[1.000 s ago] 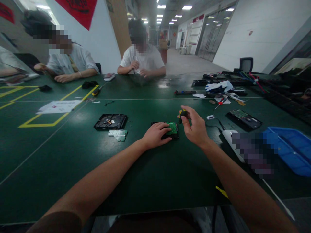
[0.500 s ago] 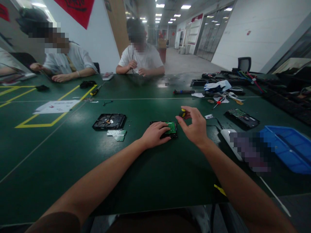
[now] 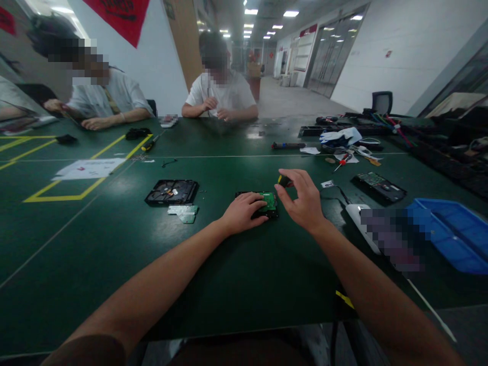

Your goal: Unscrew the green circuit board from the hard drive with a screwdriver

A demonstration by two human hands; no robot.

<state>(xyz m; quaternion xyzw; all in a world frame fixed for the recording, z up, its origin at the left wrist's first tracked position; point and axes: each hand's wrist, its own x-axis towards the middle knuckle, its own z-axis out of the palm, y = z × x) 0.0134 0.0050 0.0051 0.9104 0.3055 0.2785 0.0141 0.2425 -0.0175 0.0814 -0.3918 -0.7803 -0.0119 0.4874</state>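
Observation:
A hard drive (image 3: 271, 202) with a green circuit board facing up lies on the table in front of me. My left hand (image 3: 244, 209) rests over its left part, fingers across the board and thumb along the near edge, gripping it. Above the drive's right end, my right hand (image 3: 303, 197) pinches a black-and-yellow screwdriver handle (image 3: 283, 181) between thumb and fingers. The screwdriver's shaft and tip cannot be made out. Left of these sits another hard drive (image 3: 171, 192), with a loose circuit board (image 3: 184, 213) just in front of it and tiny screws (image 3: 203, 191) nearby.
To the right are a third hard drive (image 3: 378, 187), a white device with a cable (image 3: 360, 216) and a blue tray (image 3: 457, 239). Farther back lie a red screwdriver (image 3: 344, 160), gloves (image 3: 340, 136) and a dark cylindrical tool (image 3: 287, 146). Two people (image 3: 221, 94) sit across the table.
My right hand has shifted slightly left with the screwdriver, whose handle is tilted a little differently. My left hand and the hard drive stay put.

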